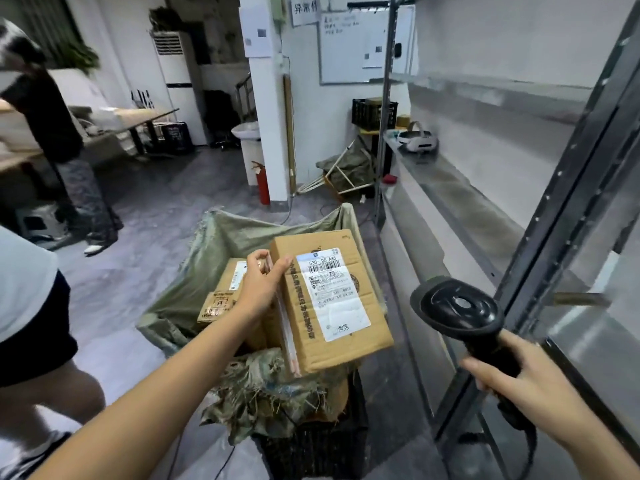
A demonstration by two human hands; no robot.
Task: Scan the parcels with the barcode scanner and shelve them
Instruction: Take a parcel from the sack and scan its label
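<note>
My left hand grips the left edge of a brown cardboard parcel, holding it above the sack with its white shipping label facing up. To the right, my right hand holds a black barcode scanner by its handle, head tilted toward the parcel, a short gap apart. Two smaller cardboard parcels lie lower down inside the green woven sack, partly hidden by my left wrist.
A metal shelving unit runs along the right, with a white headset on one shelf. The sack rests in a black crate. Two people stand at the left. A red fire extinguisher stands by the pillar.
</note>
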